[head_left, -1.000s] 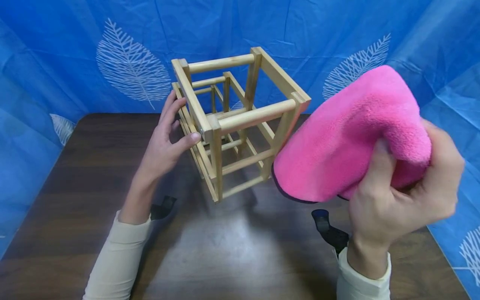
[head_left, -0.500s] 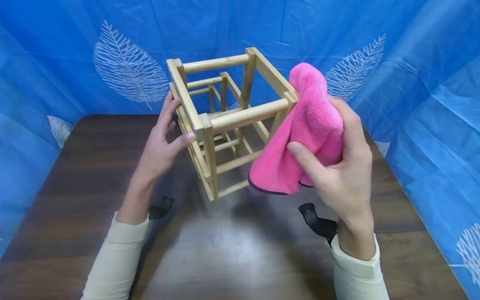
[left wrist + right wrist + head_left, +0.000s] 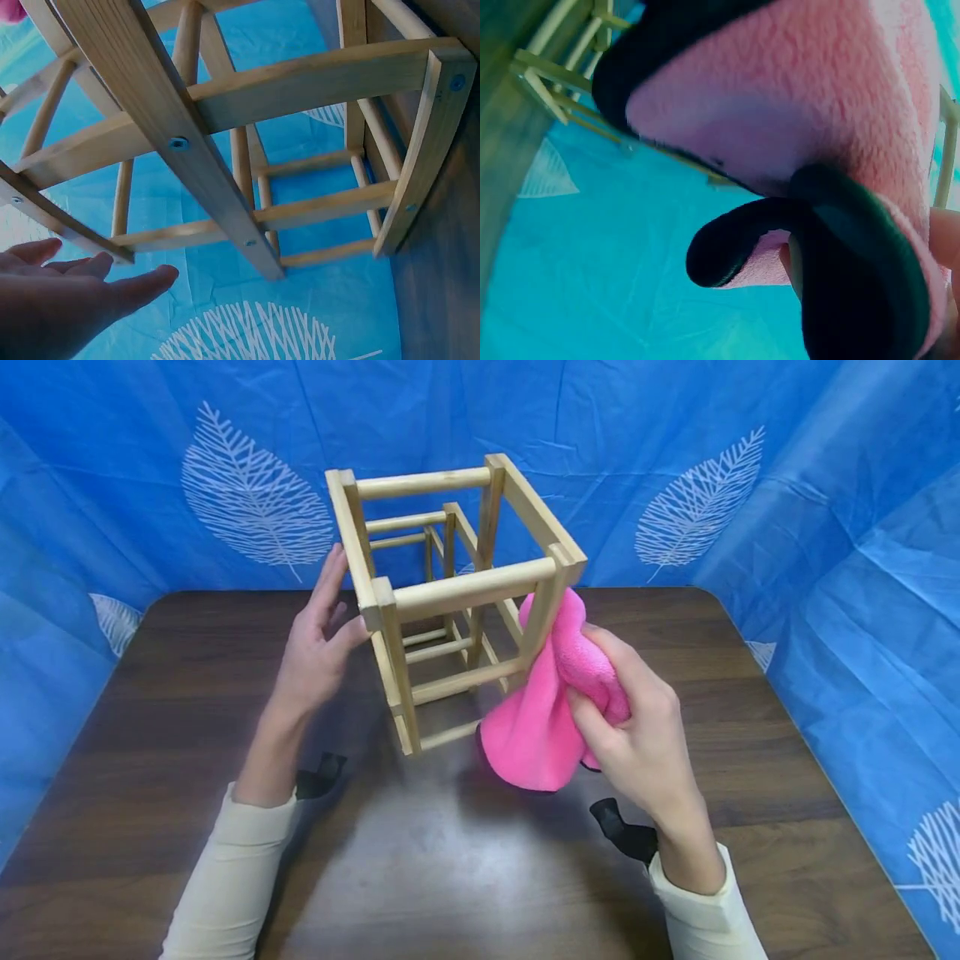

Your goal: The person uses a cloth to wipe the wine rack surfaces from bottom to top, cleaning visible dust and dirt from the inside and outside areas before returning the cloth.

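A light wooden rack (image 3: 474, 587) with several tiers of slats and round rods stands on the table. My left hand (image 3: 313, 647) is at its left side, fingers fairly straight and the thumb by the near left post. In the left wrist view that hand (image 3: 67, 292) reaches toward the rack's upper end; whether it presses on the wood is hard to tell. My right hand (image 3: 641, 727) grips a bunched pink cloth (image 3: 532, 727) with dark edging. Part of the cloth lies behind the rack's near right post, and the rest hangs down in front of the lower rungs.
The dark wood-grain table (image 3: 480, 877) has rounded far corners. A blue curtain (image 3: 615, 410) with white leaf prints hangs close behind the table and along both sides. Black straps (image 3: 624, 831) stick out near the wrists.
My right hand has carried the cloth left and down, from beside the rack to its near right post. The rack has shifted slightly left, and my left hand with it.
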Demonstrator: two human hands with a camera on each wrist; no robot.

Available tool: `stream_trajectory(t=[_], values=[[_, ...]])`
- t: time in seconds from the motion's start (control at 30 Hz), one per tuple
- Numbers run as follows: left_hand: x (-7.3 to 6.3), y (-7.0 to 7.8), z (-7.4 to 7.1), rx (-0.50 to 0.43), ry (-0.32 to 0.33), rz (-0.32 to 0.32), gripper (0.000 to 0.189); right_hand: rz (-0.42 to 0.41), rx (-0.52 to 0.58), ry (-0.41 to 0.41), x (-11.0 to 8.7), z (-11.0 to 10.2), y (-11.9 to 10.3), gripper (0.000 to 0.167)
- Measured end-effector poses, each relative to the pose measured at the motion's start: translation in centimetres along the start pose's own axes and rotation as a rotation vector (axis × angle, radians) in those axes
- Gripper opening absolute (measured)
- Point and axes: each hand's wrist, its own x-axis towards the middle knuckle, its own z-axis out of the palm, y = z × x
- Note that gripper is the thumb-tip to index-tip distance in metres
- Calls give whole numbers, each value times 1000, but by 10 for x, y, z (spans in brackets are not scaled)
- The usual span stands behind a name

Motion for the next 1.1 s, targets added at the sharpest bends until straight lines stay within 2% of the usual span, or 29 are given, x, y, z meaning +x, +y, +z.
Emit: stream_trajectory(t=[0.17,0.23,0.3,0.47,0.6,0.73,0.9,1.1], values=[[-4,12,1,96,66,-20,77,-1,12,4,-6,9,3,64],[-8,20,2,112,57,-12,75,-4,32,11,-8,12,3,63],[-14,27,3,119,15,-1,82,0,54,19,-9,13,4,63],[-24,37,0,19,-138,10,110,37,132,-1,-13,13,0,63],[-25,34,-6,-79,-209,14,119,40,186,-39,-18,12,-7,65],[-23,26,-11,-205,-228,31,119,-3,201,-63,-22,15,-16,63],[-18,17,-15,-365,-242,59,122,-115,227,-81,-25,21,-25,55],[-12,7,-22,-448,-275,119,120,-262,231,-62,-27,31,-35,40]])
